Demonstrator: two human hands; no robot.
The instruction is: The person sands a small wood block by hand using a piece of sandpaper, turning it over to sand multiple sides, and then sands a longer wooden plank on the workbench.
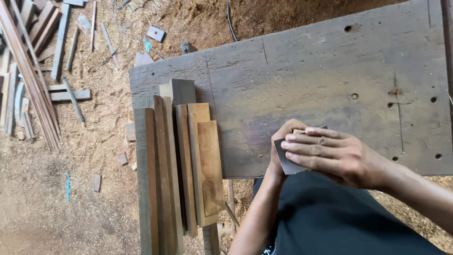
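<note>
While both hands sit at the bench's [330, 71] near edge, right hand [337, 156] lies flat on top, fingers [306, 141] straight and together, pressing a grey sheet [289, 165] down over a small wood block [298, 131]. Only a sliver of the block shows past the fingertips. Left hand [281, 148] comes up from below, curled around the block's left side, mostly hidden under the right; grip closed on block as far as I can see. Sheet's lower corner sticks out toward the person's dark shirt [339, 222].

Block and sheet: on bench top, near edge, roughly mid-width, well apart from the plank stack [179, 165] at the bench's left end. Planks lie side by side, overhanging the near edge.

Floor [71, 189]: sawdust, scattered offcuts, bundle of thin strips [28, 75] upper left.
</note>
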